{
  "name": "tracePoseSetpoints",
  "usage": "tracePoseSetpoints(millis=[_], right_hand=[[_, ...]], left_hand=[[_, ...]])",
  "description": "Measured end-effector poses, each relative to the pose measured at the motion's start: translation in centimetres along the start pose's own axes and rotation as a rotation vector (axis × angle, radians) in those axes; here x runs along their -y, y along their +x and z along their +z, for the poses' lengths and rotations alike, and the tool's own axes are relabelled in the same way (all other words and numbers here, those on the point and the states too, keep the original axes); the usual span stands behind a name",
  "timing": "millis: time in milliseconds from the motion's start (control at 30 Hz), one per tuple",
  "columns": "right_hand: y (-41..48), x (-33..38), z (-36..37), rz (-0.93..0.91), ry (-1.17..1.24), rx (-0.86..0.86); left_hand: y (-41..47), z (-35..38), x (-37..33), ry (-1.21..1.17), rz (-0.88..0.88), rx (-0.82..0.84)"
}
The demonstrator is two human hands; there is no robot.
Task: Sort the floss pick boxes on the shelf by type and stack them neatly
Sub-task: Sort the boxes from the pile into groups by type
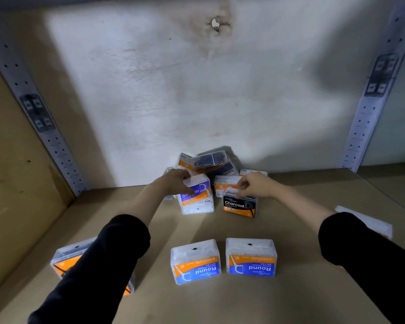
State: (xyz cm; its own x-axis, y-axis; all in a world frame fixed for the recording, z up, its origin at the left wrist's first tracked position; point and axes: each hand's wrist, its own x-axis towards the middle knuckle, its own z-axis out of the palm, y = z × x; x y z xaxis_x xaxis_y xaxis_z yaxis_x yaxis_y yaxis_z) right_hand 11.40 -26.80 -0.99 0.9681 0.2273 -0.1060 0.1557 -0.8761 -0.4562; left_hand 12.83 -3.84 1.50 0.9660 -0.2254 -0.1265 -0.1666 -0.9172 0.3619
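My left hand (173, 183) grips the top left of a purple "Smooth" floss box (198, 197) that stands upright on the shelf. My right hand (253, 184) pinches the top of a black "Charcoal" box (240, 205) just to its right. Behind both lies a loose pile of boxes (211, 162) against the wall, some black, some white and orange. Two blue "Round" boxes (195, 261) (250, 257) sit side by side nearer to me. A charcoal box (66, 258) lies at the near left, partly hidden by my left sleeve.
The brown shelf board (290, 300) stretches out to both sides. A white wall closes the back. Perforated metal uprights (45, 127) (369, 106) stand at the left and right rear corners. A pale flat item (369, 222) lies at the right, behind my right sleeve.
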Motion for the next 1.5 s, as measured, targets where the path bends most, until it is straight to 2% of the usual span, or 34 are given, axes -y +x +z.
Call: tracePoseSetpoints(millis=[100,467,733,1000,1200,1500], right_hand=[[-0.1,0.7,0.7,0.041,-0.109,0.077],[-1.3,2.0,0.1,0.038,-0.18,-0.013],[-4.9,4.6,-2.6,0.08,-0.022,-0.071],[-8.5,7.5,-4.1,-0.002,-0.071,-0.129],[-10.3,11.4,-2.8,-0.064,-0.035,-0.064],[-9.1,18.6,2.5,-0.153,0.015,0.001]], left_hand=[[0.0,0.0,0.1,-0.013,0.001,-0.012],[-3.2,-0.9,-0.1,0.077,0.027,-0.018],[-7.6,-3.6,-0.8,0.126,0.023,-0.094],[-12.8,-5.7,-0.7,0.135,0.02,-0.173],[-16.8,-7.4,0.2,0.133,-0.025,-0.206],[-21.8,-9.1,5.1,0.125,-0.138,-0.212]])
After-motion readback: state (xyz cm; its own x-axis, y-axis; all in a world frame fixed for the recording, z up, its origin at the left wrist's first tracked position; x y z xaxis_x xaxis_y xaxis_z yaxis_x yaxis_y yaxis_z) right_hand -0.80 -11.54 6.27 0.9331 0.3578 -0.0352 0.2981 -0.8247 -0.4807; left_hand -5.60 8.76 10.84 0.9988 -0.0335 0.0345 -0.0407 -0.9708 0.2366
